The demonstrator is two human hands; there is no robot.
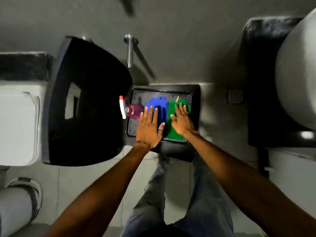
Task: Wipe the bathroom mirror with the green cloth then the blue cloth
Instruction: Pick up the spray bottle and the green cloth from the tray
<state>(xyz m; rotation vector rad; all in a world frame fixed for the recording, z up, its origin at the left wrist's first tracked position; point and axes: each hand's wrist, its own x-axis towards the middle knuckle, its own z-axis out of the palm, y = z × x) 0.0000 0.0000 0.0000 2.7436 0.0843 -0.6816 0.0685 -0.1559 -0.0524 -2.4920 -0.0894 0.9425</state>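
A black tray [196, 106] lies below me and holds two folded cloths side by side. The blue cloth [158, 102] is on the left, the green cloth [174, 132] on the right. My left hand [149, 130] hovers flat over the blue cloth with its fingers spread. Over the green cloth my right hand [182, 119] is spread the same way. Neither hand grips anything. A pink spray bottle [132, 111] with a white and red trigger lies at the tray's left edge. The mirror is not in view.
A black basin [89, 101] with a chrome tap [130, 50] above it sits left of the tray. A white toilet [18, 125] is at far left. A grey round fixture [297, 74] on a dark counter is at right. A floor drain [235, 96] lies beside the tray.
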